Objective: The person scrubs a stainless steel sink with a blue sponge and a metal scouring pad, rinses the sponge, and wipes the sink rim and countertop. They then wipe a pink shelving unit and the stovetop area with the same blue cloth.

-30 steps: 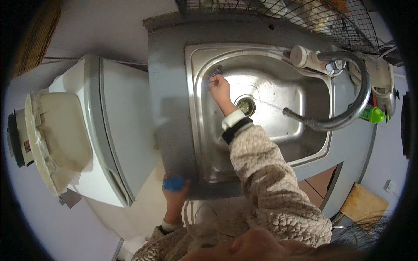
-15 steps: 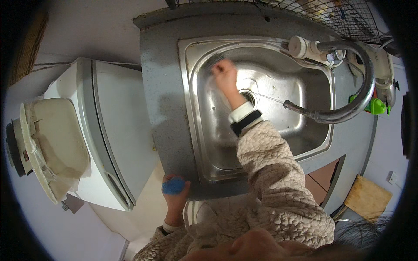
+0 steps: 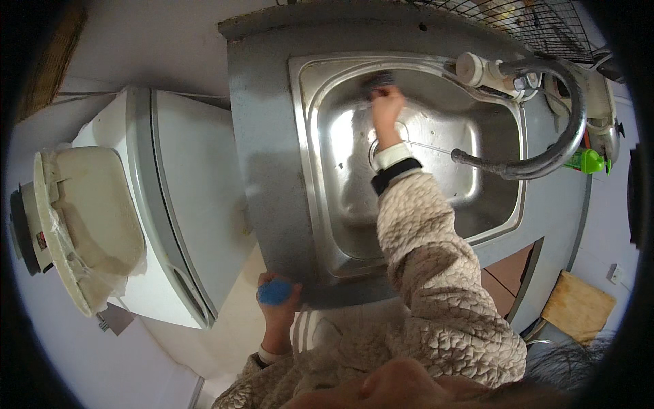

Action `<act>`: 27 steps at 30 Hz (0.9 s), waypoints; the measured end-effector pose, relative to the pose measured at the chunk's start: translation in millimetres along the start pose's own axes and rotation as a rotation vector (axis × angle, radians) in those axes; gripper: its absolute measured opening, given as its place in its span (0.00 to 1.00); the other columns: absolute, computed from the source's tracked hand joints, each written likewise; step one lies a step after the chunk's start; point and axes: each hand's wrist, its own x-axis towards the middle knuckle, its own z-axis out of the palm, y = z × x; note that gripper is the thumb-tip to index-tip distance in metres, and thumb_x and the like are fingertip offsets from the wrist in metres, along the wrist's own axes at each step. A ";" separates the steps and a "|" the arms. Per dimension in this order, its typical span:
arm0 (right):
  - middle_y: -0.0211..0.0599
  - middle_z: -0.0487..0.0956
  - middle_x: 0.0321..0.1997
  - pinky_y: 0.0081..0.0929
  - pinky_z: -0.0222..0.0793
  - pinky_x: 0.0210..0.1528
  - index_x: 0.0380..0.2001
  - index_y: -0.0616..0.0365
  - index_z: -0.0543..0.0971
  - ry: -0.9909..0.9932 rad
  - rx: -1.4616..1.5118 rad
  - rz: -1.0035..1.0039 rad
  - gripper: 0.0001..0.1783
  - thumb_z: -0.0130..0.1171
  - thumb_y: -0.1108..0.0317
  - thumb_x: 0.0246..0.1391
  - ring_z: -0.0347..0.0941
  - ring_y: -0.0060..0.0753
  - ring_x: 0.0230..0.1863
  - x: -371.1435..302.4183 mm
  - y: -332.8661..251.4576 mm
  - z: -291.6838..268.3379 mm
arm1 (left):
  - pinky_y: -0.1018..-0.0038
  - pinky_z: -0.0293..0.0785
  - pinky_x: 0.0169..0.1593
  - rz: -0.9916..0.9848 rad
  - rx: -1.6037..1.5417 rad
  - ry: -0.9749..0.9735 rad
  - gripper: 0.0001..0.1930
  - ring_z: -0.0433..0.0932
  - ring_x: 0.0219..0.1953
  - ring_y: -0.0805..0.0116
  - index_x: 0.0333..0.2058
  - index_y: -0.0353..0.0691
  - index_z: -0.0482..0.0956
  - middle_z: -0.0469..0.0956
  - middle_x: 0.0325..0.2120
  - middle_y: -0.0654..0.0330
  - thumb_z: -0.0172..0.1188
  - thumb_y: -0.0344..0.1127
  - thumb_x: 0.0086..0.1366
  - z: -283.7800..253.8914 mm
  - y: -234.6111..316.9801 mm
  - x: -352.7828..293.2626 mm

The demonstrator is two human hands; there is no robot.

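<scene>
Clock face centred on the basin, 12 at the far side. The right hand was between 11 and 12, over the upper wall of the steel sink, bunched around a dark pad; blur hid the fingertips. Held low in a pinch, likely so the pad pressed flat on metal. The left hand sat outside at about 7:30, curled closed around a blue sponge; couldn't tell if it touched the counter. Seemed parked there to leave the basin free for the other arm.

The tap arched in from 3 o'clock, tip over the bowl, presumably so its thin stream fell inside. Drain mostly behind the right wrist. Green bottle at 3, probably there for easy reach. Wire rack at 1, above the back edge, likely to save counter room. Wooden board between 4 and 5. Fridge about 9, beige tub beyond; couldn't tell what bore it.

Counts: two hands, one pad, one sponge, one sink, one tap, one bottle, one rack, one board, one fridge, one tub.
</scene>
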 end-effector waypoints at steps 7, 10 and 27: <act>0.44 0.76 0.25 0.32 0.66 0.37 0.25 0.61 0.73 0.180 -0.190 0.216 0.06 0.48 0.77 0.41 0.73 0.41 0.31 -14.8 31.0 40.6 | 0.79 0.67 0.29 -0.067 0.112 -0.005 0.21 0.68 0.24 0.77 0.34 0.39 0.65 0.70 0.23 0.65 0.67 0.28 0.43 -19.6 -6.3 -0.2; 0.48 0.76 0.25 0.34 0.67 0.34 0.23 0.60 0.75 -0.404 -0.263 -0.002 0.05 0.50 0.75 0.40 0.73 0.48 0.30 -69.1 19.6 46.6 | 0.79 0.67 0.29 0.068 0.049 0.030 0.19 0.68 0.25 0.77 0.33 0.39 0.66 0.70 0.23 0.65 0.66 0.27 0.43 -18.0 -8.2 3.4; 0.47 0.74 0.24 0.33 0.67 0.31 0.20 0.64 0.72 -0.303 -0.225 -0.145 0.02 0.55 0.78 0.38 0.72 0.45 0.27 -45.9 -24.4 25.1 | 0.76 0.68 0.32 -0.030 0.075 -0.036 0.23 0.70 0.28 0.73 0.35 0.40 0.66 0.72 0.25 0.64 0.68 0.28 0.41 2.5 -11.3 11.7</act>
